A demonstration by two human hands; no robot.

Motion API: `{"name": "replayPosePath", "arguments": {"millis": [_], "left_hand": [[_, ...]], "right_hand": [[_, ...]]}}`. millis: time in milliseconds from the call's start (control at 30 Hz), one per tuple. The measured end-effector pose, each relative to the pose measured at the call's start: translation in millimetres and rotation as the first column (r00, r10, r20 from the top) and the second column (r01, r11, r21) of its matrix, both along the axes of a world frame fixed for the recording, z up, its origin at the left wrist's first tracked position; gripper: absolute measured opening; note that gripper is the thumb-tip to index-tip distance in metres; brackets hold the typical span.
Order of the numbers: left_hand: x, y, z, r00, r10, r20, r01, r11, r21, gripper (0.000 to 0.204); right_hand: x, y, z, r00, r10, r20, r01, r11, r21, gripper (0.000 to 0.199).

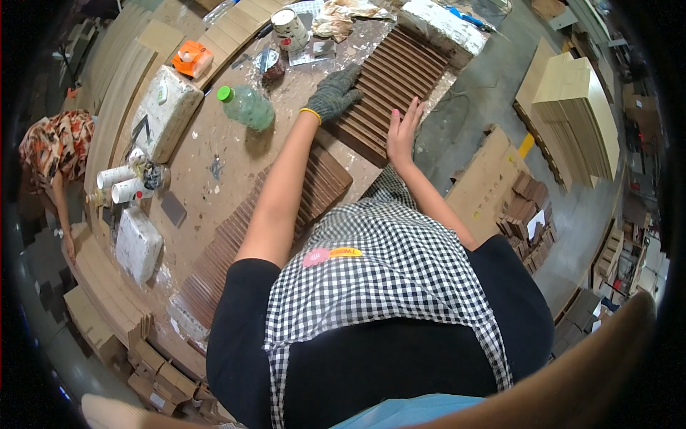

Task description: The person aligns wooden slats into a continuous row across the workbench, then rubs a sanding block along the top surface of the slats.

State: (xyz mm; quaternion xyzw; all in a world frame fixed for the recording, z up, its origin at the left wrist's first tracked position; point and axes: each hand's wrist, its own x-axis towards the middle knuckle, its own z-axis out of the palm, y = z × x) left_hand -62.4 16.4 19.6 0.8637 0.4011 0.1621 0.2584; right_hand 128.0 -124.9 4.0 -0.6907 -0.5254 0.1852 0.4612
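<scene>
A row of brown wooden strips (pixel 391 87) lies side by side on the paint-spotted workbench in front of me. My left hand (pixel 334 94), in a dark grey knit glove with a yellow cuff, rests at the left side of the row, fingers stretched toward the strips. Bare, my right hand (pixel 404 134) lies against the row's near right edge, its fingers straight and slightly apart. A second, longer row of brown strips (pixel 325 184) passes beneath my left forearm, which hides part of it. Beyond the first row sits a white, paint-smeared block (pixel 446 32).
Left of my glove stand a green-capped bottle (pixel 246 107), a dark jar (pixel 270 66) and a white can (pixel 289 30). White wrapped blocks (pixel 166 114) and an orange pack (pixel 192 58) line the far left. Stacked boards (pixel 575 111) stand right; another person (pixel 57 154) works left.
</scene>
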Motion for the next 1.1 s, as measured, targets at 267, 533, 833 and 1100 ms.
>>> {"name": "replayPosePath", "arguments": {"millis": [267, 533, 833, 1100], "left_hand": [[-63.1, -45.0, 36.2, 0.86, 0.379, 0.341, -0.247, 0.895, -0.372, 0.054], [-128.1, -140.7, 41.5, 0.939, 0.094, -0.332, -0.152, 0.976, -0.154, 0.109], [-110.8, -136.7, 16.0, 0.984, 0.079, -0.157, -0.096, 0.99, -0.103, 0.125], [-73.2, -141.4, 9.9, 0.962, 0.253, -0.104, -0.257, 0.966, -0.023, 0.112]], "right_hand": [[-7.6, -19.0, 37.4, 0.683, 0.295, 0.668, -0.277, 0.951, -0.137, 0.075], [-13.7, -38.0, 35.4, 0.737, 0.339, 0.584, -0.326, 0.936, -0.132, 0.068], [-49.9, -81.9, 46.8, 0.532, 0.8, 0.277, -0.809, 0.577, -0.113, 0.074], [-32.6, -92.7, 38.2, 0.559, 0.7, 0.444, -0.698, 0.686, -0.204, 0.09]]}}
